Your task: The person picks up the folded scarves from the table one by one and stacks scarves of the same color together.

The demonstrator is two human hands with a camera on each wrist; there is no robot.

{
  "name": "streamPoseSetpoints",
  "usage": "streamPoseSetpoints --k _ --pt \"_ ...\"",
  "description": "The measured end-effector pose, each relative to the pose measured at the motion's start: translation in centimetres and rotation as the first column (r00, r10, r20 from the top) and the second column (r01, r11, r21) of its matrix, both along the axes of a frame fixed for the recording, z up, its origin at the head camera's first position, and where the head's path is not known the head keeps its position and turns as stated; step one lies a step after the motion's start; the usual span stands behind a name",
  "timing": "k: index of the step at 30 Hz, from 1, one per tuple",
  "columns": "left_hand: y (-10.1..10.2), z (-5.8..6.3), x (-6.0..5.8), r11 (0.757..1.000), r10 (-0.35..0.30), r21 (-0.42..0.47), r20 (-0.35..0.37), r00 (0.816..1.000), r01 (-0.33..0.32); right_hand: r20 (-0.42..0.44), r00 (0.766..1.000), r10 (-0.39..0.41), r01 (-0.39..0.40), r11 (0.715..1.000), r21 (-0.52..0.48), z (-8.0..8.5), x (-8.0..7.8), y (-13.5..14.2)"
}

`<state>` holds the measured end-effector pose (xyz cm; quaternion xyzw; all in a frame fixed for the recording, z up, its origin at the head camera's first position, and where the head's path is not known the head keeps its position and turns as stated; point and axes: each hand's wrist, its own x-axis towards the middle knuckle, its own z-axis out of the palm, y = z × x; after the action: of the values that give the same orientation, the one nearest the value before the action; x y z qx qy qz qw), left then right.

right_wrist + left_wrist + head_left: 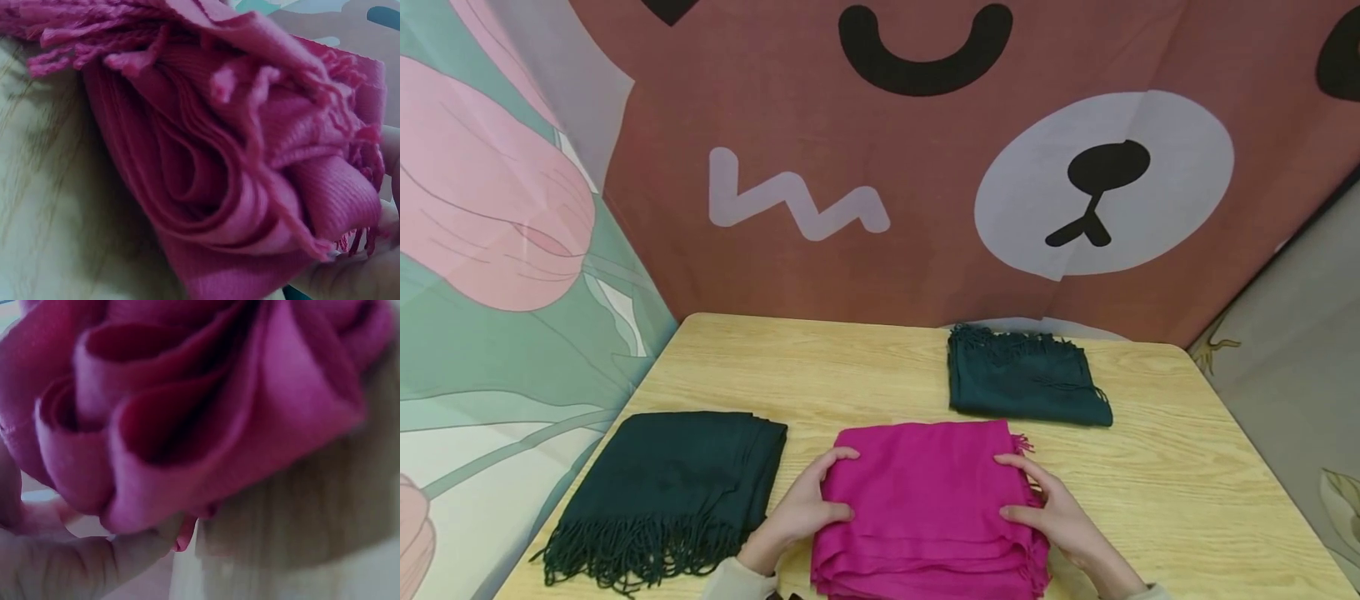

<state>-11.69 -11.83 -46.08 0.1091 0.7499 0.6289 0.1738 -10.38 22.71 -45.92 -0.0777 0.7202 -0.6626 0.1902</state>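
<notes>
A bright pink folded scarf [925,475] lies across the front middle of the table, its layers stacked at the near side. My left hand [808,497] grips its left edge, thumb and index fingertip on the top layer. At the right edge my right hand [1052,508] holds it the same way, beside the pink fringe [256,119]. In the left wrist view the rounded folds of the scarf [169,444] hang over the fingers [94,562]. The right wrist view shows rolled layers and twisted tassels, with part of the right hand [350,275] at the lower right.
A dark green fringed scarf [662,467] lies folded on the left of the wooden table [820,358]. Another folded dark green scarf [1022,379] sits at the back right, fringe toward the back. A brown cloth with a bear print [925,167] hangs behind the table.
</notes>
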Motion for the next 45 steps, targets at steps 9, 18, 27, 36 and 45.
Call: streamPoseSetpoints --k 9,18,27,36,45 --pt "0.0 1.0 -0.1 0.997 -0.024 0.071 0.028 0.999 0.022 -0.029 0.999 -0.021 0.020 1.000 -0.010 0.9 0.0 -0.5" --pt "0.1 1.5 -0.5 0.991 -0.040 0.133 0.052 0.998 0.033 -0.077 0.997 -0.009 0.007 1.000 -0.022 1.5 -0.3 -0.8" --pt "0.0 2.5 -0.7 0.991 -0.045 0.133 0.069 0.997 0.035 -0.126 0.992 -0.015 0.008 0.999 -0.052 1.9 -0.5 -1.4" --pt "-0.9 3.1 -1.2 0.993 -0.045 0.115 0.039 0.998 0.040 -0.132 0.991 -0.025 0.020 0.999 -0.043 2.6 -1.0 -2.1" --pt "-1.8 3.9 -1.5 0.994 -0.051 0.096 0.019 0.999 0.049 -0.132 0.990 -0.049 0.042 0.997 -0.057 2.8 -1.6 -3.0"
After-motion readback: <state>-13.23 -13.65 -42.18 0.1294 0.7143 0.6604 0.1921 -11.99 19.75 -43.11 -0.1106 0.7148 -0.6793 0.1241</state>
